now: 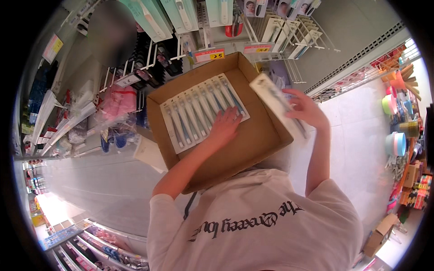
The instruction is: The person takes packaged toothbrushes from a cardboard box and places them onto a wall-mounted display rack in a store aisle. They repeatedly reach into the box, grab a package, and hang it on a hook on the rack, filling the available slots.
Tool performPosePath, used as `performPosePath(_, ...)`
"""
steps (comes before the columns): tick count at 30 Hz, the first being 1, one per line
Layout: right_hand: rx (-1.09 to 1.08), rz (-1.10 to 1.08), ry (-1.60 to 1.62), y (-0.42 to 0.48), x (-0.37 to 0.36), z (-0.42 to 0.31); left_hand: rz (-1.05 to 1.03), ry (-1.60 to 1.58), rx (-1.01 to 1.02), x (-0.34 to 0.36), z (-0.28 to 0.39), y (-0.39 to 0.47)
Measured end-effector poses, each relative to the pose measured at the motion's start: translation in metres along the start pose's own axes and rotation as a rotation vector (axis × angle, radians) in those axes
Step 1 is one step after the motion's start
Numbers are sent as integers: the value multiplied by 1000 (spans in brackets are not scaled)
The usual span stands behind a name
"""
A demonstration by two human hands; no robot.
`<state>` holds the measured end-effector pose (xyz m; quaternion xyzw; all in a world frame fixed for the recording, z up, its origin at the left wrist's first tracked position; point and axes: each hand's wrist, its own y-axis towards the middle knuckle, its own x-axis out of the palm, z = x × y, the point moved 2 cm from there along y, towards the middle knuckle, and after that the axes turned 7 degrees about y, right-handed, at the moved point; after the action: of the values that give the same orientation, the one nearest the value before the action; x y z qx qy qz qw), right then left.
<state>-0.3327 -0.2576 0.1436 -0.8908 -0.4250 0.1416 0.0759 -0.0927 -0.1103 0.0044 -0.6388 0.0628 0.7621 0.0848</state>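
Observation:
An open cardboard box [217,155] lies tilted before me. Inside it, toward the far left, is a row of several packaged toothbrush-like items [200,108] with white and blue handles on pale cards. My left hand [225,125] rests with spread fingers on the lower right part of that row; whether it grips one is not clear. Outside the box's right wall, my right hand [303,108] holds a pale, narrow package [271,98] by its right side. That package is blurred, and what it contains cannot be told.
Wire display hooks [295,44] with carded goods and price tags [209,55] stand beyond the box. Pink bagged goods [118,101] hang at left, near a white carton [151,154]. Shelving [101,244] is at lower left; a cardboard carton [379,235] is at lower right.

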Motion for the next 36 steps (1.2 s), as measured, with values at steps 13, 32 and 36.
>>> performPosePath(13, 40, 377, -896, 175, 93, 111, 238, 77, -110, 45, 12, 56)
performPosePath(32, -106, 252, -894, 145, 115, 103, 348, 26, -97, 50, 11, 46)
performPosePath(36, 13, 145, -808, 144, 117, 104, 347, 31, -102, 53, 11, 46)
